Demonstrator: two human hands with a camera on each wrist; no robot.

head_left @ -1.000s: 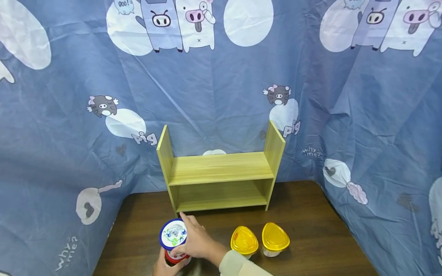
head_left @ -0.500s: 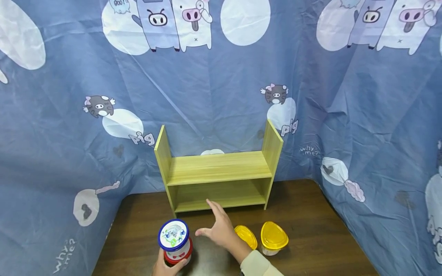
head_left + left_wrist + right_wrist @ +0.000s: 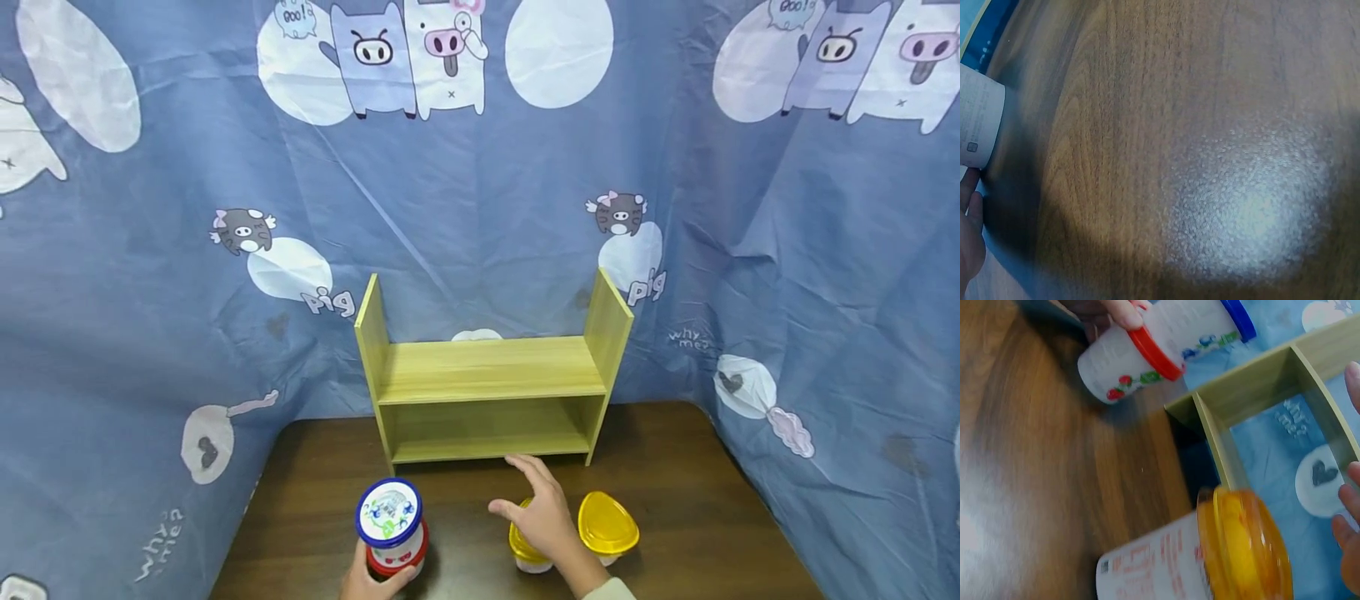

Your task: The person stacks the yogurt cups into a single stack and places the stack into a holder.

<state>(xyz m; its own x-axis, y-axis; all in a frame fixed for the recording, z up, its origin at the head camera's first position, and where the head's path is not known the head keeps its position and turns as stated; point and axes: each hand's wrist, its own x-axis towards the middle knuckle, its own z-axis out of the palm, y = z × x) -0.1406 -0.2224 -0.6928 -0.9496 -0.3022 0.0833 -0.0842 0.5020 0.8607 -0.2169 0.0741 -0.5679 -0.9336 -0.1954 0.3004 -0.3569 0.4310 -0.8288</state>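
Observation:
A blue-lidded tub [image 3: 388,512] stands stacked on a red-lidded tub [image 3: 397,560] at the front left of the table. My left hand [image 3: 369,579] grips the lower tub near its red lid, its thumb along the front. The right wrist view shows both white tubs, the red-lidded one [image 3: 1119,369] under the blue-lidded one [image 3: 1194,331]. My right hand [image 3: 542,517] holds nothing, with thumb and fingers spread, over a yellow-lidded tub [image 3: 522,546] that it partly hides. In the left wrist view, only part of a white tub [image 3: 979,119] shows.
Another yellow-lidded tub [image 3: 607,525] stands just to the right. Behind the tubs is a two-tier wooden shelf [image 3: 491,371] with raised sides. A blue cloth [image 3: 465,208] with cartoon pigs hangs around the brown table [image 3: 322,467].
My right hand has let go of the blue-lidded tub and moved right, to the nearer yellow-lidded tub. My left hand keeps its grip on the red-lidded tub. The head view has shifted slightly.

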